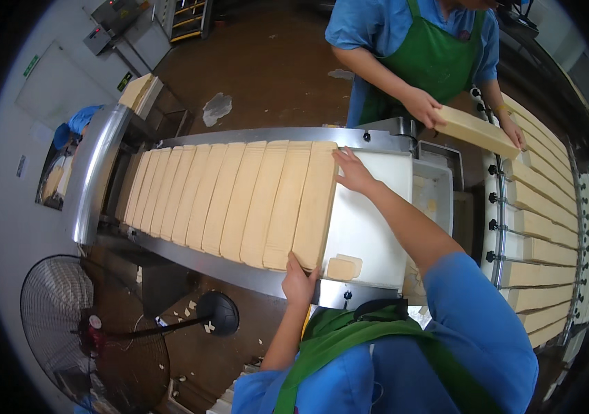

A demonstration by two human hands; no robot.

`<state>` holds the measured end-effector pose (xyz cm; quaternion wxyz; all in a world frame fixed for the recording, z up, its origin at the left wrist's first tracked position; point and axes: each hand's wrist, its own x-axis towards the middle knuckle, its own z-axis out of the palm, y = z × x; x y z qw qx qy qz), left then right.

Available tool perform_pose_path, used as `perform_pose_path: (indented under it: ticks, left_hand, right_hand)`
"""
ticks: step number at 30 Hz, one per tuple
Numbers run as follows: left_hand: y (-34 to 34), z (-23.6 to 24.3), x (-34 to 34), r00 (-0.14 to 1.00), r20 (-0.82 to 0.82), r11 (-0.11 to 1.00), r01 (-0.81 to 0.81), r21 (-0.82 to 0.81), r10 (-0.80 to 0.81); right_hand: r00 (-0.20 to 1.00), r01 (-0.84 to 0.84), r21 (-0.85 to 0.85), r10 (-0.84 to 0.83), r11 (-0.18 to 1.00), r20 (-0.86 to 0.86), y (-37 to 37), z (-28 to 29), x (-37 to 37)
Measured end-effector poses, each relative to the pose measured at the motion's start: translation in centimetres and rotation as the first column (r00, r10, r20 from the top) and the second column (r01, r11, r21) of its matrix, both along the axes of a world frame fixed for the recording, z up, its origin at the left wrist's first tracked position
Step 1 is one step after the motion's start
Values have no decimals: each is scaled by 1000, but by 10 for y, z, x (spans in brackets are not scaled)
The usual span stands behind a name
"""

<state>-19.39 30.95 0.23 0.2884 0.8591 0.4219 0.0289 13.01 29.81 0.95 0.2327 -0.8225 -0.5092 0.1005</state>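
Observation:
Long pale-yellow blocks, which look like bread or dough, lie side by side across the white conveyor belt [370, 207]. The rightmost long block [316, 200] is between my two hands. My left hand [299, 281] grips its near end, with the fingers partly hidden. At its far end, my right hand [355, 172] is closed against the corner, with the fingertips on its edge. A small rounded slice [341, 268] rests on the belt right of my left hand, partly over another thin piece.
Across the belt, a co-worker in a green apron [429, 62] holds another long block [477, 131] in both hands. A slotted conveyor [543, 228] carrying several blocks runs along the right. A metal roller housing [98, 176] spans the belt's left end. A standing fan [94, 331] is at lower left.

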Motion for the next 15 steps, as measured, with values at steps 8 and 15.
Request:
perform_pose_path:
  ticks: [8,15]
  left_hand:
    - [10,-12,1,990,-30,991,135,5,-135]
    - [7,-2,10,956,-15,956,293,-32,-293]
  right_hand:
    - [981,188,-189,-175,964,85,62,-9,15]
    - [897,414,-207,-357,887,262,-30,4,23]
